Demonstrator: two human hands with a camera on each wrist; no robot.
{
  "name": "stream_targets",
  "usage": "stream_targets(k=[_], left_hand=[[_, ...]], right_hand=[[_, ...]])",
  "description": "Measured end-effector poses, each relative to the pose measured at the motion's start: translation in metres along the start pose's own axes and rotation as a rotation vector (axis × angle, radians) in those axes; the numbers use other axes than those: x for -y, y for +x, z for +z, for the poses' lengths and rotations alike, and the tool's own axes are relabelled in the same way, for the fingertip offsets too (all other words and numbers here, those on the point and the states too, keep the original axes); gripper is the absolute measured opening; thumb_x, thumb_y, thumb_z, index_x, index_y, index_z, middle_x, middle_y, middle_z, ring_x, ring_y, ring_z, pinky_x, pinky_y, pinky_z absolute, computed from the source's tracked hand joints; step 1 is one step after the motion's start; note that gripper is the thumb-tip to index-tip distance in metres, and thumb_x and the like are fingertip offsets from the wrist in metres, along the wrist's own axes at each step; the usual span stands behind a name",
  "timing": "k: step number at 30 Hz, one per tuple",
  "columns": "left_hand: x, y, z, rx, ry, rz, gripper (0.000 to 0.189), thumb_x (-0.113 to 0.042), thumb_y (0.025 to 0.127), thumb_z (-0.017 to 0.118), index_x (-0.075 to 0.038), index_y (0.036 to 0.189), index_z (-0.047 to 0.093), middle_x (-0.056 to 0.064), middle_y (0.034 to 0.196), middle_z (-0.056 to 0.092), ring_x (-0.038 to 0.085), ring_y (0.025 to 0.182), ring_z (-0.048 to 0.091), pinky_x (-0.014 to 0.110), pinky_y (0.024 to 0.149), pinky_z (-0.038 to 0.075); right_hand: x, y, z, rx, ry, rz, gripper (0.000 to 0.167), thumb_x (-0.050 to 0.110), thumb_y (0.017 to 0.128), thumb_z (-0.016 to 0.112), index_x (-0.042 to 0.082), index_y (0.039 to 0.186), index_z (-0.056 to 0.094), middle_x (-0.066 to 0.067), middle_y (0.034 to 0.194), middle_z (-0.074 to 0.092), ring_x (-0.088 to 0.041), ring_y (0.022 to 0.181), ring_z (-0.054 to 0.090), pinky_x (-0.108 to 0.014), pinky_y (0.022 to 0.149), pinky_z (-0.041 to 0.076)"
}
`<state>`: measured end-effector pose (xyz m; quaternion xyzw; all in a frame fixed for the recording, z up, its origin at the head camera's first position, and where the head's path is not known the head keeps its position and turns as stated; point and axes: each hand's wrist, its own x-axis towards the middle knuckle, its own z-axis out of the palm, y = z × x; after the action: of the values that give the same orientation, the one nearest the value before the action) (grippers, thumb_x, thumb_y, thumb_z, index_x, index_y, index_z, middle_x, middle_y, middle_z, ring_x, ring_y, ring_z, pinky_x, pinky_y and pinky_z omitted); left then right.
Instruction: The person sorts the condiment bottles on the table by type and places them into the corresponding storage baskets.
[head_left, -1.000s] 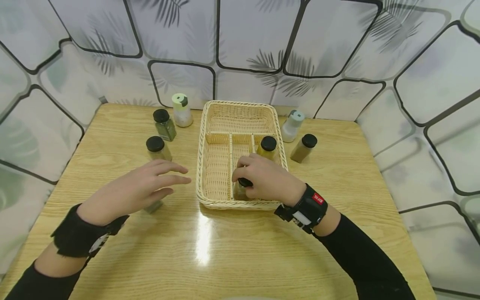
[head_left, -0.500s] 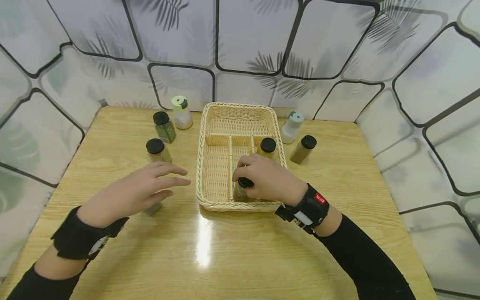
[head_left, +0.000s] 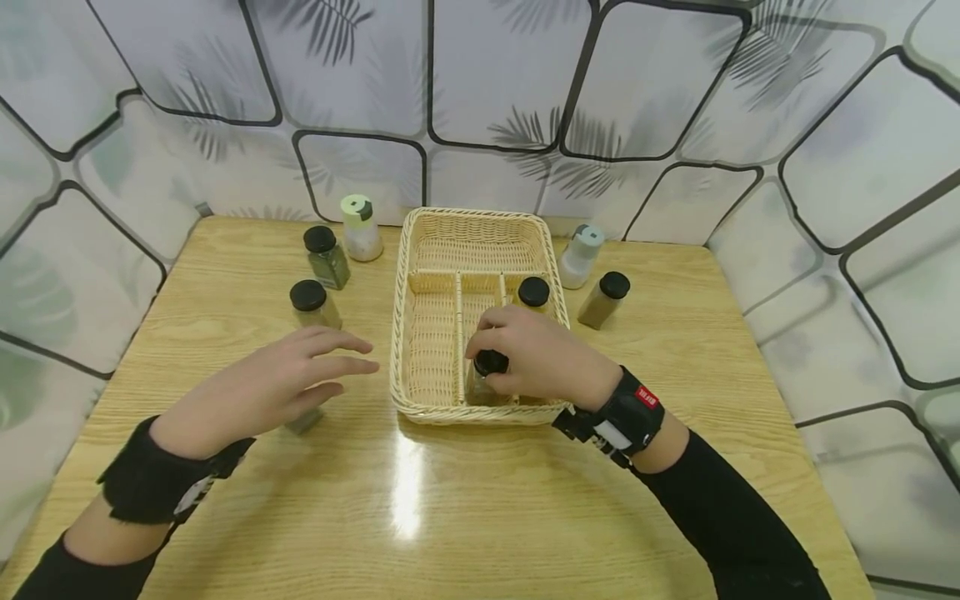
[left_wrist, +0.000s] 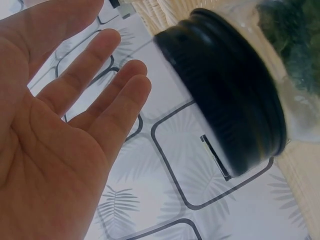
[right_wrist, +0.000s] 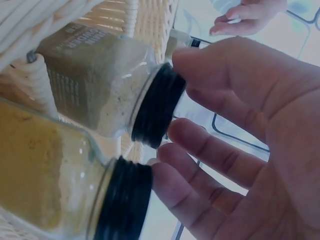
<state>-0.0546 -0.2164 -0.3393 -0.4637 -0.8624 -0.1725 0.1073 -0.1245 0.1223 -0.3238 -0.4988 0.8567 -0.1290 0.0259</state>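
My right hand (head_left: 536,354) is over the front of a wicker basket (head_left: 435,412), its fingertips loosely around the black cap of a spice jar (head_left: 480,390). In the right wrist view this glass jar (right_wrist: 90,80) holds pale brown powder and sits in a compartment; thumb and fingertips reach only the cap's upper rim. Beside it stands a jar of yellow powder (right_wrist: 40,170), also black-capped. My left hand (head_left: 277,379) hovers left of the basket with fingers extended, holding nothing. Close to it in the left wrist view is a black-capped jar with dark green flakes (left_wrist: 225,90).
Left of the basket stand a pale powder jar (head_left: 315,307), a green herb jar (head_left: 327,260) and a green-topped shaker (head_left: 362,229). To its right are a white shaker (head_left: 581,257) and a brown powder jar (head_left: 603,300). A patterned cloth (head_left: 495,83) rises behind the table.
The right hand's fingers have loosened slightly, so more of the jar's black cap shows. The jar stays in its compartment, and the left hand has hardly moved.
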Motion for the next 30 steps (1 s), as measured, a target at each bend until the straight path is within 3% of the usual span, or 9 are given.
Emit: stream_targets(k=[10, 16, 24, 30], left_hand=[[0.001, 0.001, 0.001, -0.007, -0.007, 0.010, 0.057, 0.004, 0.073, 0.084, -0.012, 0.125, 0.067, 0.012, 0.125, 0.063, 0.031, 0.111, 0.060, 0.046, 0.086, 0.056], [0.001, 0.003, 0.001, -0.014, -0.013, 0.023, 0.057, 0.005, 0.072, 0.084, -0.011, 0.124, 0.067, 0.012, 0.125, 0.064, 0.030, 0.110, 0.061, 0.045, 0.087, 0.056], [0.002, 0.006, 0.002, -0.017, -0.029, 0.028, 0.055, 0.005, 0.074, 0.082, -0.011, 0.124, 0.067, 0.012, 0.125, 0.064, 0.030, 0.111, 0.061, 0.046, 0.087, 0.055], [0.002, 0.005, 0.004, -0.017, -0.023, 0.032, 0.057, 0.005, 0.072, 0.083, -0.011, 0.124, 0.067, 0.012, 0.125, 0.064, 0.030, 0.110, 0.061, 0.045, 0.086, 0.055]], right_hand=[[-0.011, -0.019, -0.011, -0.054, 0.014, 0.030, 0.033, 0.021, 0.082, 0.079, 0.015, 0.114, 0.072, -0.001, 0.106, 0.063, -0.016, 0.089, 0.053, -0.030, 0.077, 0.047], [-0.022, -0.036, -0.018, -0.065, 0.010, 0.090, 0.037, 0.020, 0.082, 0.080, 0.015, 0.118, 0.072, -0.002, 0.102, 0.062, -0.016, 0.084, 0.054, -0.030, 0.074, 0.049], [-0.036, -0.054, -0.027, -0.082, -0.007, 0.175, 0.041, 0.026, 0.083, 0.080, 0.026, 0.123, 0.070, 0.006, 0.109, 0.065, -0.014, 0.095, 0.058, -0.032, 0.079, 0.048], [-0.046, -0.063, -0.027, -0.111, 0.008, 0.189, 0.037, 0.024, 0.083, 0.081, 0.021, 0.119, 0.071, 0.003, 0.111, 0.066, -0.019, 0.104, 0.061, -0.039, 0.088, 0.051]])
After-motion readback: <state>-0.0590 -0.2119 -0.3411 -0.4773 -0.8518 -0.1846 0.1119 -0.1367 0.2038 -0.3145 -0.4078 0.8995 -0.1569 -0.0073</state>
